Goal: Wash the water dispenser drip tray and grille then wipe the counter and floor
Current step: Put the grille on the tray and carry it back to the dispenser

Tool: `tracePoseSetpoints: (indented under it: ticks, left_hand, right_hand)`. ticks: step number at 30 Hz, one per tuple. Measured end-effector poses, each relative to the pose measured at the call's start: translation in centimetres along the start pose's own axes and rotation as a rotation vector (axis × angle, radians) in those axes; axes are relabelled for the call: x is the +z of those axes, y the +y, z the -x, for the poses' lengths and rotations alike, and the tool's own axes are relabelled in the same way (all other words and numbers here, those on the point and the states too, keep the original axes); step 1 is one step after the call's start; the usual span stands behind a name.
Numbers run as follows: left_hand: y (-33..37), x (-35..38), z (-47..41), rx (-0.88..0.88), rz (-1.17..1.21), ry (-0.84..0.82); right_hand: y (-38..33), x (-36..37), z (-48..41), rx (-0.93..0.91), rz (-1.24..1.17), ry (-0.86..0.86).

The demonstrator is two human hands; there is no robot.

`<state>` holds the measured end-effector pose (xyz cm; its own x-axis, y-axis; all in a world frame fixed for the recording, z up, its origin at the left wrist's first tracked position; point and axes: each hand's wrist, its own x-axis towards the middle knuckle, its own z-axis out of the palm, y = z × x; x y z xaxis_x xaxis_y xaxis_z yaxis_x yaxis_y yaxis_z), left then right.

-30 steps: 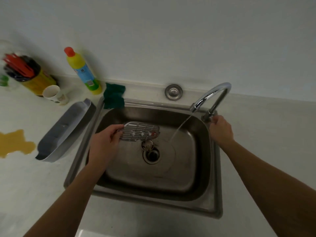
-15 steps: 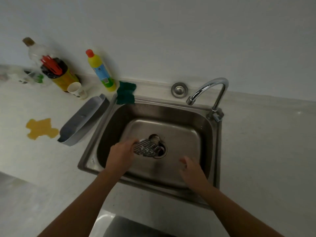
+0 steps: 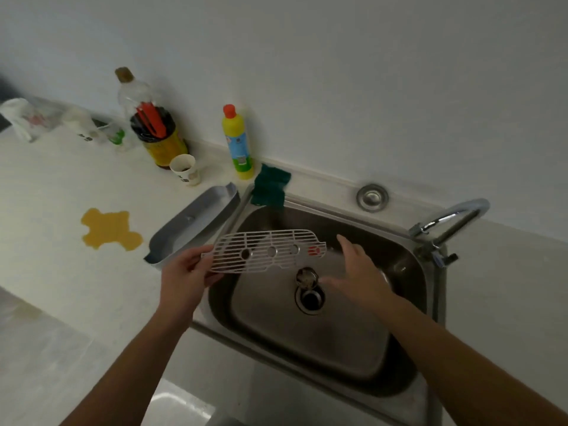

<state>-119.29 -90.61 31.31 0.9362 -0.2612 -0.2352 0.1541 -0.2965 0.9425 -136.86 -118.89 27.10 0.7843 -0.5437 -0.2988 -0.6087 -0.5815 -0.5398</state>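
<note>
Head view: left hand pinches the grille's left end, some fingers hidden beneath it, holding it over the sink's left rim. Right hand hovers above the sink, fingers spread, gripping nothing. Tray lies left of the sink, partly hidden behind grille and hand. Grille's red mark and the label on the bottle behind the sink are unreadable.

Before me: one grille, one drip tray, two bottles, one cup, one sponge, one spill on my bench.
</note>
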Motion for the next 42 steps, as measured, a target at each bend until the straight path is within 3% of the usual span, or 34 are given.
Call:
tracePoseSetpoints:
  ticks: [6,12,15,19,27,35,42]
  left_hand:
    - [-0.8,-6.9,-4.0,-0.145,0.38,0.061]
    - [-3.6,-11.2,-8.0,-0.182,0.484,0.135]
    - [-4.8,-11.9,-9.1,-0.13,0.366,0.093]
    - [-6.7,-11.8,-10.6,-0.063,-0.246,0.124]
    - [-9.5,-11.4,-11.6,0.163,-0.855,0.23]
    - [-9.2,-11.7,-11.2,0.223,-0.94,0.192]
    - [-8.1,-11.9,-11.5,-0.143,-0.464,0.179]
  right_hand:
    - [-9.3,-1.4,-7.3,-0.258,-0.033,-0.08]
    - [-16.8,0.1,-15.4,-0.416,0.144,-0.103]
    - [-19.2,1.4,-20.0,-0.508,0.211,-0.131]
    - [-20.6,3.2,-25.0,-0.55,0.269,-0.196]
    - [-18.7,6.5,-28.3,-0.57,0.357,-0.226]
    - [-18.3,6.6,-28.4,-0.542,0.243,-0.227]
    - [-19.2,6.2,-28.4,-0.488,0.212,-0.321]
